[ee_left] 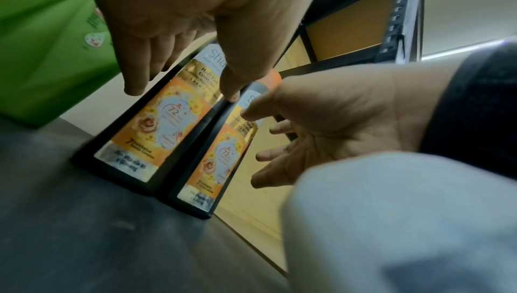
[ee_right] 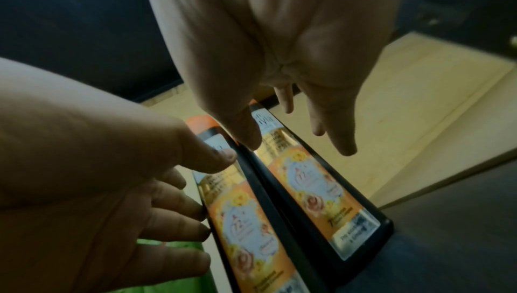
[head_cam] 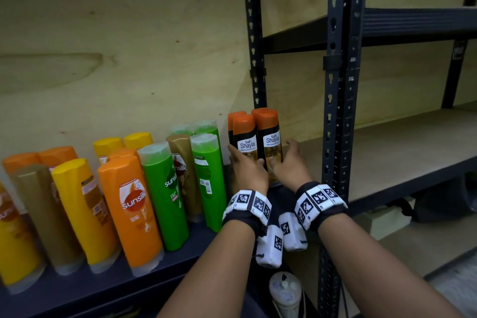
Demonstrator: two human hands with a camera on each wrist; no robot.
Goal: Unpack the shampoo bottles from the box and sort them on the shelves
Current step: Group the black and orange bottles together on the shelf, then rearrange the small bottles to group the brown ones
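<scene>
Hands (head_cam: 268, 166) beside glossy black oblong bottles (head_cam: 269, 142)

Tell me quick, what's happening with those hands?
Left hand and right hand open, flanking two front Shayla bottles. Bottles upright on shelf. Nothing blocking.

We see four Safi Shayla bottles (head_cam: 268, 142) upright on the shelf (head_cam: 129, 281), two in front, two behind, just left of the rack upright (head_cam: 338, 111). Left of that upright too, the Sunsilk bottles (head_cam: 134, 212) stand in rows.
</scene>
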